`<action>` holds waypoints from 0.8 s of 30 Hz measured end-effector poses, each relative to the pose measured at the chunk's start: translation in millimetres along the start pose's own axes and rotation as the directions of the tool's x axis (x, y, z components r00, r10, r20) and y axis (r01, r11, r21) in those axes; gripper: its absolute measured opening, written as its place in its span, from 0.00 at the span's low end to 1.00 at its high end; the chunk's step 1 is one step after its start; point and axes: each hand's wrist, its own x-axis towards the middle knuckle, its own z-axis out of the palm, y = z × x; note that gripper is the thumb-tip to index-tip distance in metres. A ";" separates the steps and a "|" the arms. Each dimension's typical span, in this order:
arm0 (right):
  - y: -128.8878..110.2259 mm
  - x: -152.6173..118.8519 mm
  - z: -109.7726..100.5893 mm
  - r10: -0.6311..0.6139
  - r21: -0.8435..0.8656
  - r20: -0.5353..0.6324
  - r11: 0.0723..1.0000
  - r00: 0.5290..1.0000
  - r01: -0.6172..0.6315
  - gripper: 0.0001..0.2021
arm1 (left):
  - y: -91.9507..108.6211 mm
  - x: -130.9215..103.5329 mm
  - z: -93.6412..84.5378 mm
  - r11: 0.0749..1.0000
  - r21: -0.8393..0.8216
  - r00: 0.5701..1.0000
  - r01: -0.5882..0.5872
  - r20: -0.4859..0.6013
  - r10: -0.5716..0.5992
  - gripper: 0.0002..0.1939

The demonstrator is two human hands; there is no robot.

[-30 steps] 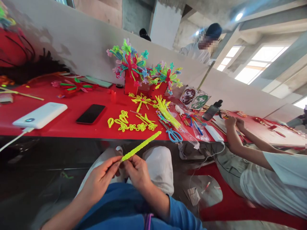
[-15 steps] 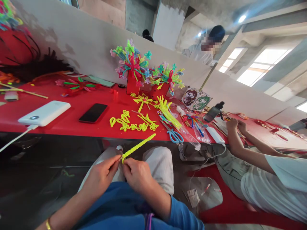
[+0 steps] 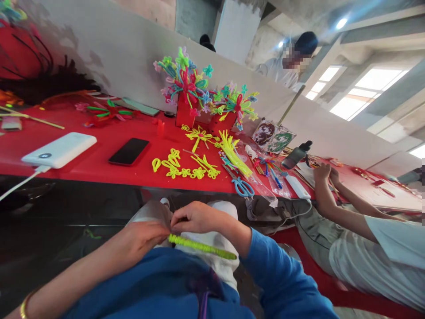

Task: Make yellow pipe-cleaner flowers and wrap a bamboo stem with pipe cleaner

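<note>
A yellow fuzzy pipe cleaner (image 3: 204,247), thick and wound-looking, lies slantwise in front of my blue top, its free end toward the lower right. My left hand (image 3: 146,235) is closed, its fingertips pinching the stick's left end. Just above that end, my right hand (image 3: 199,217) is closed too, thumb and forefinger pressed together against the left fingertips. What the right fingertips pinch is hidden. Both hands are over my lap, below the table edge. On the red table ahead lie small yellow pipe-cleaner flowers and loops (image 3: 186,172), with a bundle of yellow pipe cleaners (image 3: 234,153) beside them.
Blue-handled scissors (image 3: 244,187) lie at the table's front edge. Further left are a black phone (image 3: 129,151) and a white power bank (image 3: 61,149). Red pots with colourful pipe-cleaner flowers (image 3: 187,84) stand behind. At the right, a co-worker's hands (image 3: 323,172) work near a dark bottle (image 3: 296,155).
The yellow pipe cleaner has swung from pointing up and right to pointing down and right. My right hand has risen above it; my left hand remains at its end.
</note>
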 end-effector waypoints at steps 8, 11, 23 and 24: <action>18.1 1.7 50.8 0.203 0.650 -0.344 0.756 0.917 0.076 0.03 | 3.2 -5.1 1.5 0.939 -0.282 0.976 0.195 -0.041 -0.215 0.17; 12.1 5.8 65.2 0.289 0.704 -0.429 0.700 0.855 0.117 0.07 | 6.4 -1.8 11.5 0.877 -0.420 0.946 0.232 -0.112 -0.304 0.18; 5.4 29.8 79.7 0.436 0.805 -0.459 0.572 0.774 0.156 0.03 | 1.9 2.4 27.3 0.903 -0.343 0.862 0.258 -0.340 -0.375 0.22; 5.2 30.5 80.4 0.453 0.803 -0.467 0.578 0.759 0.149 0.03 | 3.4 3.2 27.1 0.907 -0.331 0.863 0.259 -0.342 -0.371 0.22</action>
